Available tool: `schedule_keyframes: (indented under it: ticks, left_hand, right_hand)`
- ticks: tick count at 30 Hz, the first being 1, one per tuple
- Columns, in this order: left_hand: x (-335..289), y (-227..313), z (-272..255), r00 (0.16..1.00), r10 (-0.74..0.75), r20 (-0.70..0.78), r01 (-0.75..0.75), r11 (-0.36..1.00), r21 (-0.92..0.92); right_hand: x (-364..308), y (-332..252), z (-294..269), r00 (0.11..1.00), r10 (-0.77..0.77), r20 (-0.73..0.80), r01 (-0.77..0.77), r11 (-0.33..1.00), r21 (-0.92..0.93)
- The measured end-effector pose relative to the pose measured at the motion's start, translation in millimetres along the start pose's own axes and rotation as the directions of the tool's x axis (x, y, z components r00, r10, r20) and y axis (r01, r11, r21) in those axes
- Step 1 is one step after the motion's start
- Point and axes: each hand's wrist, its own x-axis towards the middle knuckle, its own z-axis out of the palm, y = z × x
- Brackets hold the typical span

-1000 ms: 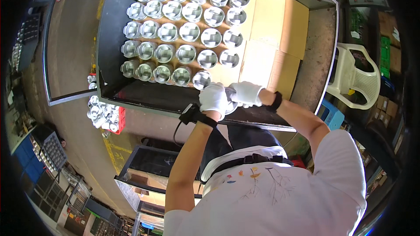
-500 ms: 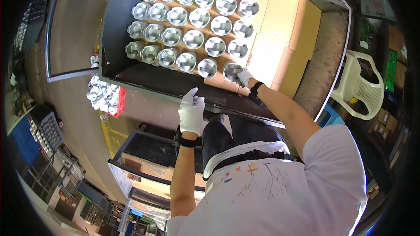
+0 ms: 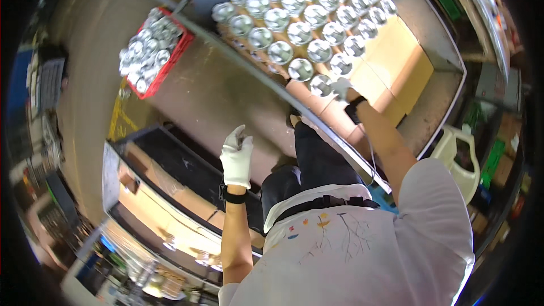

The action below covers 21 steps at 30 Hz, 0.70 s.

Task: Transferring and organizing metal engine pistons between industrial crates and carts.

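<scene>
Rows of silvery metal pistons (image 3: 299, 32) stand on cardboard in a dark metal-walled bin. My right hand (image 3: 341, 88), in a white glove, reaches into the bin and meets the side of the piston (image 3: 321, 85) at the near end of the rows. Motion smears its fingers, so their grip on that piston is unclear. My left hand (image 3: 236, 158), also gloved in white, hovers outside the bin over the floor. Its fingers are loosely curled and apart, with nothing between them.
A red crate (image 3: 180, 51) heaped with pistons stands on the floor at the left. Below my left hand lies a second bin (image 3: 164, 192) lined with cardboard, with a few shiny parts in it. A pale plastic chair (image 3: 462, 161) stands at the right.
My view has turned to the left, so the bin appears tilted and the red crate and second bin show more fully. My right hand remains beside the near-end piston; my left stays free.
</scene>
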Motion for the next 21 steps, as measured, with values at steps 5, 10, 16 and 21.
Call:
schedule_keyframes:
  ticks: [5, 10, 16, 21]
  left_hand:
    - [-110.3, -98.4, -99.9, 0.945, -0.105, -0.311, 0.061, 0.987, -0.149]
    - [-262.2, -200.7, -163.5, 0.755, -0.428, -0.496, 0.143, 0.847, -0.513]
    - [-428.8, -303.3, -202.4, 0.377, -0.653, -0.657, 0.333, 0.757, -0.562]
    - [-537.1, -386.6, -174.7, 0.051, -0.698, -0.714, 0.274, 0.697, -0.662]
  right_hand:
    - [-81.2, -126.9, -46.8, 0.985, -0.065, -0.161, 0.133, 0.879, 0.459]
    - [-168.5, -287.5, 38.3, 0.949, -0.313, -0.038, 0.305, 0.881, 0.362]
    - [-250.0, -464.9, 252.6, 0.613, -0.486, 0.623, 0.591, 0.806, 0.048]
    - [-319.5, -567.1, 453.5, 0.243, -0.286, 0.927, 0.781, 0.625, -0.012]
